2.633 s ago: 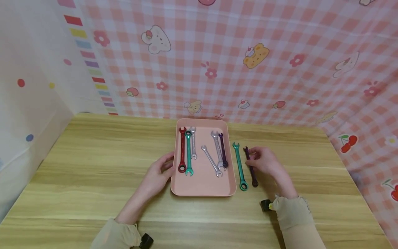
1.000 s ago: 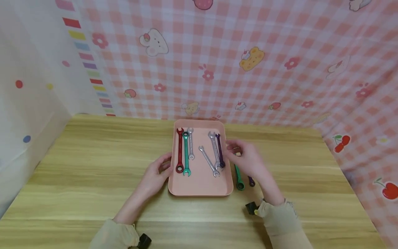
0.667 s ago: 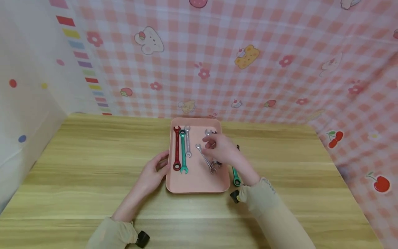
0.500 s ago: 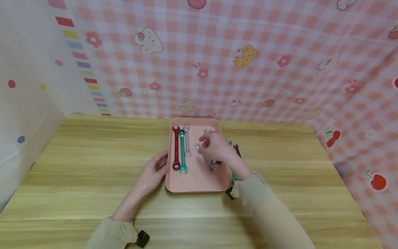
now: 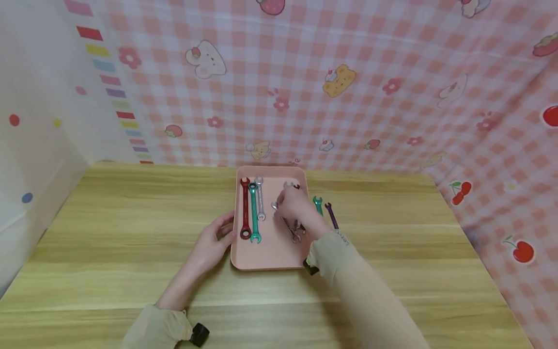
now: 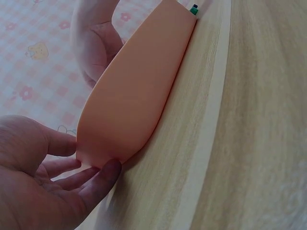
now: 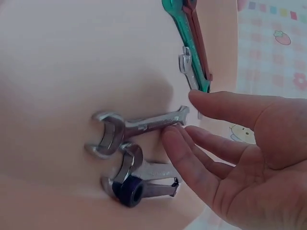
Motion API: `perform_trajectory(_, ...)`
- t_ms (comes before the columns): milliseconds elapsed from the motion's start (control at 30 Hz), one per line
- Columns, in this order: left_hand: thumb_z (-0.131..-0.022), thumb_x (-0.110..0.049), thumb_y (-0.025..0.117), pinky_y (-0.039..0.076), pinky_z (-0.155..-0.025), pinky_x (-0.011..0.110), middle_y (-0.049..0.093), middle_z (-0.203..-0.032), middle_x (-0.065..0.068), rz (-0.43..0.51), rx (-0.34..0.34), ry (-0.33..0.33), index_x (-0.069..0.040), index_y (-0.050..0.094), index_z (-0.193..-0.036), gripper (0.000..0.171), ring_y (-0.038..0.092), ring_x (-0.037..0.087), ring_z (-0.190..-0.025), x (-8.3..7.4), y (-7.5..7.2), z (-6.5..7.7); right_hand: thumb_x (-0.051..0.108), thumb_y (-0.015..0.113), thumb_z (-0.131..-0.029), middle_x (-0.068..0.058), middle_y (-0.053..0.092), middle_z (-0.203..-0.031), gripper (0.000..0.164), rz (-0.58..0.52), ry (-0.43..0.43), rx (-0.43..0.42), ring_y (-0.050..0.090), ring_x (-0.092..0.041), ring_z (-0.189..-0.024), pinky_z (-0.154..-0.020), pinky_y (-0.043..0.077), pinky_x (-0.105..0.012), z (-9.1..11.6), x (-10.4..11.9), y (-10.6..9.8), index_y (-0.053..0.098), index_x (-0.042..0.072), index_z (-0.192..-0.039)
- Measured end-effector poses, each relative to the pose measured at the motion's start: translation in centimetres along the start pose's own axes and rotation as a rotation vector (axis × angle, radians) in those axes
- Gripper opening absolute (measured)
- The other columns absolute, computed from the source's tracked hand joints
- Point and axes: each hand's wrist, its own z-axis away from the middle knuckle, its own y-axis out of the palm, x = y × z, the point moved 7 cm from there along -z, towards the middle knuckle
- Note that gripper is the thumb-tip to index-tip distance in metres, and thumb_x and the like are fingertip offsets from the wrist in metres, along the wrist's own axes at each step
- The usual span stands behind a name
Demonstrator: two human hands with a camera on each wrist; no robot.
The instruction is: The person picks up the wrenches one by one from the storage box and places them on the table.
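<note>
In the head view, my left hand [image 5: 212,246] rests against the left wall of a pink tray [image 5: 270,258]. Its thumb and fingertips touch the outside of that wall in the left wrist view. My right hand [image 5: 296,206] is inside the tray, beside a small silver wrench [image 7: 151,124]. The right wrist view shows the thumb above this wrench, apart from it, and the fingertips close along its other side; whether they touch is unclear. Next to it lie a larger silver wrench [image 7: 156,170] and a purple wrench [image 7: 132,191], partly hidden in the head view.
Along the tray's left side lie a red wrench [image 5: 245,208], a green wrench [image 5: 254,218] and a silver wrench [image 5: 260,199]. Right of the tray, another green wrench [image 5: 318,203] and another purple wrench [image 5: 331,215] lie on the wooden table [image 5: 131,271], partly behind the right forearm.
My right hand has let go of the purple wrench on the table and moved left into the tray, lowering toward the small silver wrench. The left hand stays at the tray wall.
</note>
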Motion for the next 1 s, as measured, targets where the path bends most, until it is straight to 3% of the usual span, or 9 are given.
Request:
perform_trajectory(133,-0.109,-0.005,0.049,0.045,-0.123,0.05,0.041,-0.166,0.026,-0.003,-0.002,0.01,0.001,0.036,-0.161,0.054,0.048,0.042,-0.151,0.0,0.0,-0.1,0.01,0.079,-0.091,-0.013,0.069,-0.125,0.028,-0.031,0.033,-0.002,0.066,-0.021,-0.098,-0.075,0.059,-0.027,-0.2,0.0,0.4,0.07,0.004,-0.117)
perform_trajectory(400,-0.109,-0.006,0.049,0.045,-0.123,0.05,0.041,-0.166,0.026,-0.012,-0.001,0.006,0.001,0.036,-0.161,0.054,0.048,0.042,-0.15,0.0,0.1,-0.1,-0.001,0.08,-0.085,-0.011,0.07,-0.112,0.023,-0.072,0.009,-0.001,0.066,-0.023,-0.098,-0.081,0.061,-0.029,-0.8,0.4,1.1,0.071,0.004,-0.105)
perform_trajectory(733,-0.109,-0.005,0.049,0.046,-0.122,0.051,0.041,-0.166,0.026,-0.008,0.0,0.003,0.001,0.035,-0.161,0.054,0.049,0.043,-0.15,0.2,0.3,-0.1,0.003,0.078,-0.09,-0.011,0.07,-0.101,0.011,-0.166,-0.012,-0.072,0.064,-0.02,-0.091,-0.08,0.062,-0.03,-1.3,0.7,0.8,0.069,0.002,-0.097)
perform_trajectory(900,-0.109,-0.004,0.049,0.047,-0.122,0.051,0.041,-0.166,0.027,-0.001,-0.008,0.009,0.002,0.035,-0.161,0.054,0.048,0.044,-0.15,0.2,0.3,-0.1,0.001,0.077,-0.088,-0.009,0.065,-0.092,0.015,-0.032,0.001,-0.076,0.062,-0.022,-0.087,-0.081,0.061,-0.03,-1.0,1.2,0.6,0.067,0.002,-0.099)
perform_trajectory(1000,-0.109,-0.005,0.049,0.047,-0.122,0.051,0.041,-0.166,0.026,0.002,-0.014,0.011,0.002,0.035,-0.161,0.054,0.048,0.044,-0.15,0.1,0.2,-0.1,0.001,0.071,-0.094,-0.01,0.064,-0.096,0.015,0.007,0.014,-0.07,0.063,-0.023,-0.09,-0.08,0.063,-0.03,-0.7,1.5,0.7,0.065,0.002,-0.107)
